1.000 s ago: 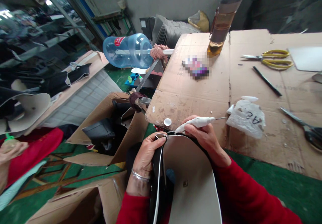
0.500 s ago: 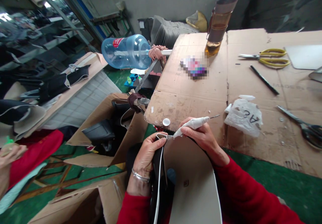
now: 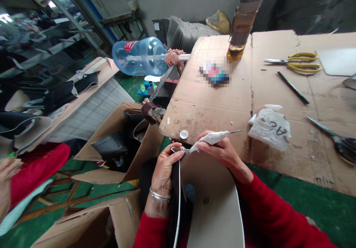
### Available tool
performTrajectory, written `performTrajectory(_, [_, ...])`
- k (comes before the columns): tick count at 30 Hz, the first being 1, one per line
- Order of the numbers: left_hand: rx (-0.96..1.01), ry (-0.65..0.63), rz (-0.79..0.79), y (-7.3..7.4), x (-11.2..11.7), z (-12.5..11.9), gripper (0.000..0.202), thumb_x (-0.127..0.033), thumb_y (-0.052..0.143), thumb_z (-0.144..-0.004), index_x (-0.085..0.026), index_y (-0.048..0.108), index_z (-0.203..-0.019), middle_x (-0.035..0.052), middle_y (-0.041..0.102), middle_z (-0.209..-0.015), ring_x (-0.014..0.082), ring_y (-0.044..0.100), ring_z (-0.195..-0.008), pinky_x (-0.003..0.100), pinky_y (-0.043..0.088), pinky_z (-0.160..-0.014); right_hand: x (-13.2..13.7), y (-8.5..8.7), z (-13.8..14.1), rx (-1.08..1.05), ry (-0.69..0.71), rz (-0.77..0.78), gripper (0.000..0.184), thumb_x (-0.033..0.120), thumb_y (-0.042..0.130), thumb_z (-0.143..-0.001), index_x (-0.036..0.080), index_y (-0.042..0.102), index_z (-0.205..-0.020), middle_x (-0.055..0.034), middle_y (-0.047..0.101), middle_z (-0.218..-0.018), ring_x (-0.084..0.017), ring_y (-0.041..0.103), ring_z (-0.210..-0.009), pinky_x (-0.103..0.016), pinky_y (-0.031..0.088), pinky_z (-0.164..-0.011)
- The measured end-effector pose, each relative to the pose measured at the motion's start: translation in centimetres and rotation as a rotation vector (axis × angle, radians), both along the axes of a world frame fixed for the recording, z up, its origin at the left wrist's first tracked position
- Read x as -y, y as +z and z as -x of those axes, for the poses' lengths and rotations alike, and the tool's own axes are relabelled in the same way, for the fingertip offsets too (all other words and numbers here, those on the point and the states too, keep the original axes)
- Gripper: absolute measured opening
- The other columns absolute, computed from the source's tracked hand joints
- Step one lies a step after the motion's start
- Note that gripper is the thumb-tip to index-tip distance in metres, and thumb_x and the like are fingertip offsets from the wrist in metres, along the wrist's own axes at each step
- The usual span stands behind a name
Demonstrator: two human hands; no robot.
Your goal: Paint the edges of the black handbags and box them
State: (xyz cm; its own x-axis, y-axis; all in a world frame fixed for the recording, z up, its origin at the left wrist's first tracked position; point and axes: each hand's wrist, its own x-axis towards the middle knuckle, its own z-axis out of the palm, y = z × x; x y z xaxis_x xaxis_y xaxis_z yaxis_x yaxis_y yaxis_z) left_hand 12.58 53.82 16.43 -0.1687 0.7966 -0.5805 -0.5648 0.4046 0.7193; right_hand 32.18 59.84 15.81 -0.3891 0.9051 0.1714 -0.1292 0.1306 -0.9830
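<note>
Bkgd [image 3: 33,32] blurry; L fingers [image 3: 177,155] pinch panel [image 3: 215,192], btm cut off; R fingers [image 3: 206,147] grip wrapped tool [image 3: 215,138].

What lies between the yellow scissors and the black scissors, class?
Between the yellow scissors and black scissors lies a thin black rod, apart from both; the head view shows it.

we count one left hand [image 3: 163,168] and one right hand [image 3: 222,152], two at work, and at least one co-worker's hand [image 3: 7,172]. we see one white-wrapped tool [image 3: 213,138] and one white-edged piece [image 3: 214,192]. on one cardboard-covered table [image 3: 211,105] we tally one yellow-handled pair of scissors [image 3: 289,60] and one black-handled pair of scissors [image 3: 338,139], two in all, plus one dark stick [image 3: 292,87], one plastic bag [image 3: 268,129], one round white cap [image 3: 184,134] and one drink bottle [image 3: 242,28]. we add one blue jug [image 3: 139,56], one farther box [image 3: 150,151] and one nearer box [image 3: 126,214].
</note>
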Motion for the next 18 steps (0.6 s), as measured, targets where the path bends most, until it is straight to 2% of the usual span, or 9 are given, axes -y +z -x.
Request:
performTrajectory(4, [0.009,0.042,-0.003,0.4,0.0,0.4,0.047,-0.013,0.097,-0.048,-0.016,0.074,-0.089,0.0011,0.077,-0.079,0.0133,0.07,-0.064,0.022,0.057,-0.064,0.4,0.0,-0.2,-0.033,-0.021,0.097,0.032,0.048,0.076,-0.089,0.017,0.073,-0.086,-0.0025,0.067,-0.072,-0.016,0.058,-0.061,-0.025,0.044,-0.054])
performTrajectory(7, [-0.007,0.052,-0.01,0.7,0.2,0.6,0.048,-0.013,0.098,-0.048,-0.016,0.074,-0.089,0.0011,0.077,-0.08,0.0134,0.07,-0.064,0.022,0.057,-0.064,0.6,-0.3,-0.1,-0.058,-0.113,0.129,0.031,0.048,0.074,-0.091,0.017,0.072,-0.09,-0.0032,0.069,-0.076,-0.017,0.06,-0.064,-0.025,0.046,-0.055])
performTrajectory(12, [-0.038,0.061,-0.026,1.2,1.0,1.0,0.046,-0.015,0.098,-0.049,-0.017,0.073,-0.088,0.0013,0.077,-0.083,0.014,0.071,-0.065,0.022,0.057,-0.062,0.1,-1.5,0.3,-0.13,-0.367,0.057,0.025,0.045,0.073,-0.091,0.021,0.072,-0.092,-0.0025,0.069,-0.079,-0.018,0.062,-0.065,-0.027,0.05,-0.057])
performTrajectory(18, [-0.094,0.034,-0.047,1.9,2.0,1.9,0.048,-0.021,0.1,-0.05,-0.016,0.075,-0.091,-0.0001,0.075,-0.077,0.0132,0.069,-0.059,0.022,0.056,-0.057,-0.2,-2.5,0.5,-0.125,-0.457,0.019,0.027,0.049,0.07,-0.094,0.022,0.07,-0.095,-0.0031,0.068,-0.081,-0.019,0.062,-0.063,-0.03,0.05,-0.056])
